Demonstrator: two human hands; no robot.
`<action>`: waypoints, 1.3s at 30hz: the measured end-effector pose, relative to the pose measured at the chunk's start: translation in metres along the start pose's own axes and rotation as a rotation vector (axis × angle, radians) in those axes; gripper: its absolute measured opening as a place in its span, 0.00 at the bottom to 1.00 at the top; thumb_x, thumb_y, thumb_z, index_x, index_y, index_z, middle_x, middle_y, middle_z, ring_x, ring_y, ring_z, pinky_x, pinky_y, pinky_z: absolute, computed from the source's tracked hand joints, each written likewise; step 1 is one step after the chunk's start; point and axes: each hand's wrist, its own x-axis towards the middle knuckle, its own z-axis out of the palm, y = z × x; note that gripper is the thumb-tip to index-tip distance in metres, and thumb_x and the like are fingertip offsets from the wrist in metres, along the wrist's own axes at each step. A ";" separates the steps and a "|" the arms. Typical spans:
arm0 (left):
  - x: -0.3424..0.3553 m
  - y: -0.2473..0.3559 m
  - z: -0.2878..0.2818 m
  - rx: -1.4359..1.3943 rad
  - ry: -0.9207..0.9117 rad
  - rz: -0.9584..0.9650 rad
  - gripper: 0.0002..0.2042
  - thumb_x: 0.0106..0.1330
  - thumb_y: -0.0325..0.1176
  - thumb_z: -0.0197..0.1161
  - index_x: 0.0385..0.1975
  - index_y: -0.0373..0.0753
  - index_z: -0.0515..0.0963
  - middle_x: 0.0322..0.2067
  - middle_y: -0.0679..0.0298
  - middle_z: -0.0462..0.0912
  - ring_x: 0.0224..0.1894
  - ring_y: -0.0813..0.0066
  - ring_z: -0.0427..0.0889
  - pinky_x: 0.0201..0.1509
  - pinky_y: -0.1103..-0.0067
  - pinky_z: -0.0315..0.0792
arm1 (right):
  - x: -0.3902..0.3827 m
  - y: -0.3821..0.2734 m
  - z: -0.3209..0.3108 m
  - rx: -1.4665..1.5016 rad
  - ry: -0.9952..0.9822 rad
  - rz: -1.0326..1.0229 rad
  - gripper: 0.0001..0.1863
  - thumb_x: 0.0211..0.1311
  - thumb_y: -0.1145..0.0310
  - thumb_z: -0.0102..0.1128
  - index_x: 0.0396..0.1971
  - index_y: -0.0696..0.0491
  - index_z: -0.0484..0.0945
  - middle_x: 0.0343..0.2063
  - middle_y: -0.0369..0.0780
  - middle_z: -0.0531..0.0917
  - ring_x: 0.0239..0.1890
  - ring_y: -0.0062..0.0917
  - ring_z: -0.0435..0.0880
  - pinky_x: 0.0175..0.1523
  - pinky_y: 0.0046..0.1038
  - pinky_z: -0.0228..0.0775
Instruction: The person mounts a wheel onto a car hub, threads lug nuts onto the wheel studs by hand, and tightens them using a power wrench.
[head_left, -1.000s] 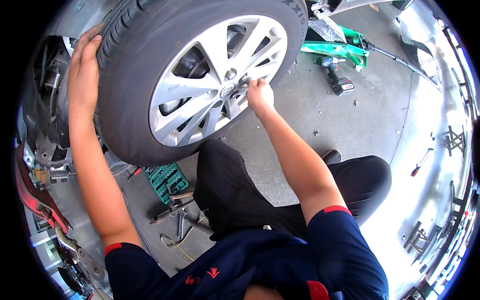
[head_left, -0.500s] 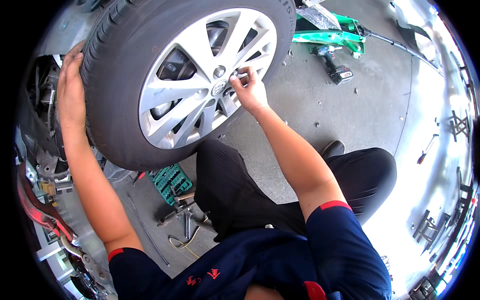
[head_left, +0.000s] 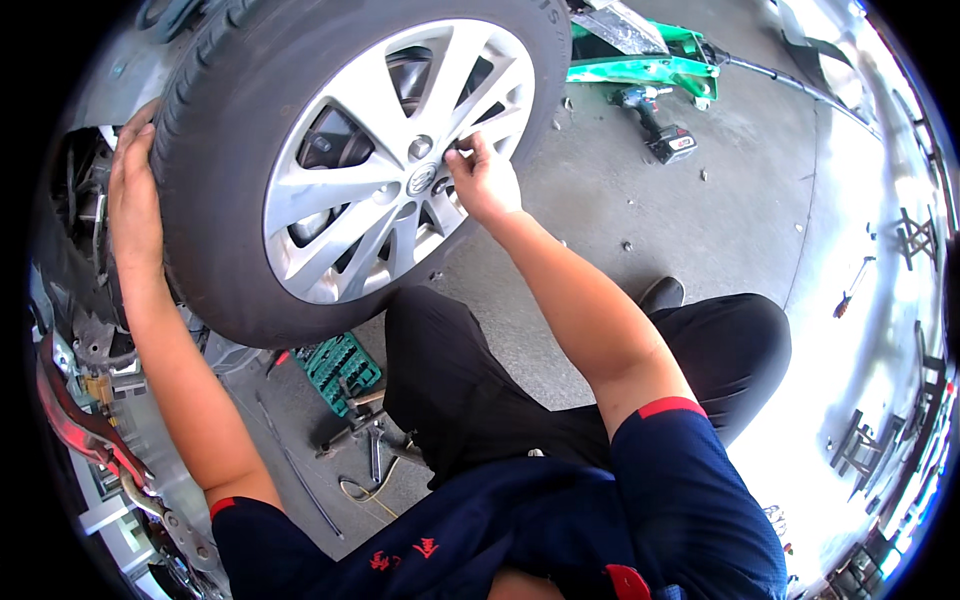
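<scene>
A large car wheel, a black tyre on a silver spoked rim, stands tilted before me. My left hand lies against its left tread, fingers stretched out and open, thumb hidden. My right hand is closed in a pinch at a bolt hole just right of the centre cap; what sits between its fingertips is too small and hidden to make out. Behind the wheel, on the left, are exposed dark parts of the car body.
Upper right on the floor lie a green jack and a cordless power tool. Below the wheel, near my bent knee, are a teal socket case, hand tools and a yellow cord. A screwdriver lies far right.
The wheel and both hands have shifted left in the view, the floor items slightly too. My right hand's fingers have moved up and closer to the bolt hole beside the cap.
</scene>
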 end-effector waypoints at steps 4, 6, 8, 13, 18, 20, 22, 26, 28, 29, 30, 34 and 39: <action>0.000 -0.009 0.000 -0.011 -0.009 -0.013 0.22 0.75 0.37 0.42 0.56 0.30 0.78 0.57 0.55 0.80 0.62 0.63 0.75 0.69 0.74 0.61 | 0.019 0.018 -0.014 -0.307 -0.130 0.112 0.22 0.73 0.50 0.48 0.51 0.51 0.80 0.45 0.52 0.85 0.51 0.50 0.83 0.58 0.45 0.74; -0.002 -0.020 -0.003 0.049 0.002 0.018 0.23 0.76 0.40 0.41 0.59 0.31 0.77 0.59 0.55 0.79 0.64 0.63 0.74 0.70 0.74 0.61 | 0.017 0.048 -0.027 -0.440 -0.185 0.235 0.22 0.72 0.52 0.48 0.51 0.53 0.80 0.49 0.52 0.85 0.54 0.47 0.83 0.60 0.45 0.74; 0.001 -0.020 -0.002 0.099 0.004 0.041 0.24 0.77 0.41 0.41 0.60 0.31 0.76 0.61 0.54 0.78 0.65 0.63 0.73 0.71 0.74 0.60 | 0.001 0.105 -0.051 -0.556 -0.156 0.388 0.20 0.70 0.55 0.51 0.50 0.52 0.81 0.51 0.51 0.84 0.56 0.45 0.83 0.60 0.45 0.75; 0.000 -0.040 0.010 -0.108 -0.082 -0.063 0.24 0.78 0.40 0.41 0.66 0.33 0.72 0.65 0.57 0.73 0.69 0.67 0.68 0.74 0.74 0.57 | -0.102 0.231 -0.096 -0.891 -0.391 0.533 0.24 0.70 0.69 0.51 0.65 0.47 0.69 0.57 0.48 0.80 0.57 0.46 0.82 0.60 0.42 0.77; -0.008 -0.002 0.002 -0.063 0.034 -0.196 0.24 0.77 0.40 0.40 0.63 0.34 0.74 0.62 0.57 0.77 0.66 0.68 0.73 0.72 0.76 0.60 | -0.129 0.246 -0.080 -0.924 -0.389 0.530 0.27 0.70 0.74 0.49 0.68 0.40 0.64 0.56 0.48 0.76 0.54 0.46 0.84 0.56 0.44 0.79; -0.007 -0.004 0.004 -0.103 0.046 -0.195 0.25 0.77 0.40 0.41 0.65 0.33 0.73 0.63 0.57 0.76 0.67 0.68 0.72 0.72 0.76 0.60 | -0.125 0.253 -0.077 -0.920 -0.376 0.528 0.27 0.71 0.74 0.48 0.68 0.39 0.63 0.55 0.47 0.76 0.54 0.45 0.84 0.55 0.44 0.79; -0.007 -0.002 0.004 -0.140 0.029 -0.200 0.25 0.77 0.41 0.41 0.65 0.33 0.72 0.63 0.57 0.75 0.67 0.69 0.72 0.72 0.76 0.60 | -0.119 0.257 -0.074 -0.916 -0.362 0.518 0.27 0.71 0.73 0.47 0.68 0.38 0.63 0.55 0.47 0.77 0.54 0.45 0.84 0.55 0.44 0.80; -0.010 0.007 0.002 -0.285 0.023 -0.266 0.25 0.77 0.41 0.43 0.65 0.31 0.71 0.63 0.57 0.75 0.66 0.69 0.72 0.72 0.76 0.60 | -0.119 0.265 -0.069 -0.897 -0.294 0.435 0.22 0.72 0.71 0.47 0.64 0.39 0.66 0.53 0.46 0.77 0.52 0.44 0.84 0.50 0.44 0.81; -0.010 0.003 0.003 -0.250 0.012 -0.230 0.25 0.76 0.42 0.45 0.65 0.31 0.71 0.61 0.58 0.76 0.64 0.69 0.73 0.71 0.76 0.61 | -0.114 0.267 -0.067 -0.964 -0.268 0.447 0.17 0.71 0.71 0.49 0.58 0.43 0.70 0.53 0.44 0.76 0.54 0.42 0.82 0.51 0.42 0.82; -0.009 0.003 0.004 -0.243 0.018 -0.232 0.25 0.76 0.42 0.45 0.65 0.31 0.71 0.61 0.57 0.76 0.64 0.69 0.73 0.70 0.77 0.61 | -0.117 0.266 -0.066 -1.009 -0.216 0.388 0.12 0.71 0.68 0.52 0.52 0.46 0.74 0.52 0.43 0.75 0.56 0.38 0.80 0.51 0.38 0.83; -0.009 0.004 0.004 -0.237 0.024 -0.233 0.25 0.76 0.42 0.44 0.65 0.31 0.71 0.61 0.57 0.77 0.64 0.70 0.73 0.70 0.77 0.61 | -0.118 0.268 -0.066 -1.004 -0.219 0.380 0.12 0.71 0.68 0.52 0.52 0.46 0.74 0.52 0.43 0.75 0.56 0.38 0.80 0.51 0.38 0.83; -0.008 0.007 0.005 -0.244 0.041 -0.249 0.25 0.77 0.43 0.44 0.64 0.31 0.72 0.61 0.57 0.77 0.64 0.70 0.73 0.70 0.77 0.61 | -0.127 0.286 -0.064 -1.046 -0.316 0.243 0.11 0.70 0.69 0.52 0.49 0.50 0.76 0.52 0.39 0.77 0.56 0.36 0.81 0.51 0.37 0.83; -0.008 0.010 0.005 -0.192 0.021 -0.200 0.26 0.76 0.43 0.43 0.64 0.30 0.72 0.61 0.57 0.76 0.65 0.69 0.72 0.71 0.76 0.59 | -0.124 0.266 -0.053 -0.980 -0.464 0.313 0.14 0.69 0.73 0.51 0.53 0.50 0.71 0.52 0.42 0.80 0.55 0.41 0.83 0.54 0.38 0.81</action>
